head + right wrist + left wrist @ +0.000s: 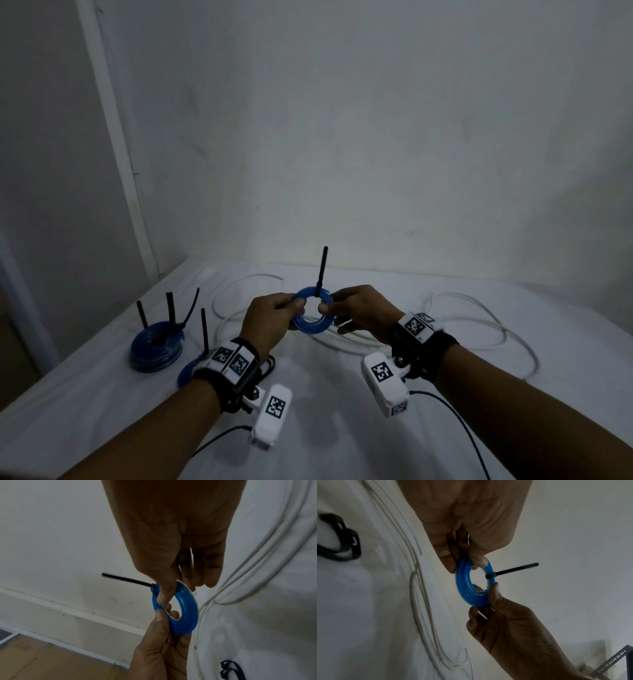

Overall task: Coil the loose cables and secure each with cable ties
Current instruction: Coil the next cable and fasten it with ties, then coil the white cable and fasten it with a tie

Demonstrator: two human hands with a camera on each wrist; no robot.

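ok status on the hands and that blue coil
Left hand and right hand both pinch the blue coil, held above the table. One black cable tie cinched on it, tail sticking up. White cable loose on the cloth.

A bare room set up as a makeshift work corner

Plain white walls (342, 120) meet in a corner where a white conduit strip (116, 144) runs down; the work surface is a desk draped in a wrinkled white cloth (342, 428). Beyond its edge the right wrist view shows a white skirting board (77, 614) and a tan floor (42, 660) (wood or laminate, hard to tell). A perforated metal angle bar (611, 662) shows in the left wrist view.
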